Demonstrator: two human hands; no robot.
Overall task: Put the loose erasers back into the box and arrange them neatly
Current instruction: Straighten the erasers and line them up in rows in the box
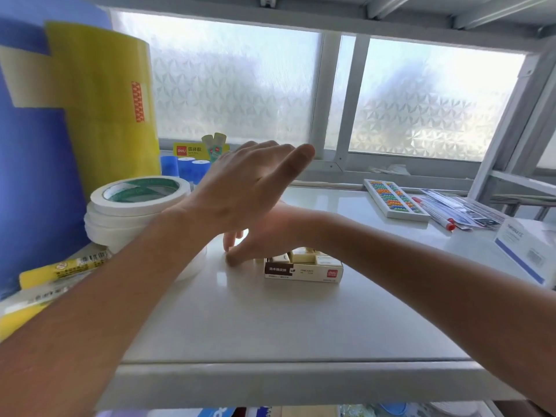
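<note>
Step in hand, by my reading: gather stray eraser left of box. Right hand reaches across, fingers curled down at shelf just left of box; whether grasping anything, cannot tell. Left hand hovers above, fingers straight, released. Advice: pinch low, lift clear of box wall, seat flat.

Box: open, cream-brown, erasers inside uneven.

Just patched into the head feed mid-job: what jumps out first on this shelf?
Two bare forearms cross at centre: the left hand hovers open above the right hand, whose fingertips touch the white shelf beside the small open cardboard eraser box. At far left towers a big yellow roll of tape behind stacked white tape rolls.
</note>
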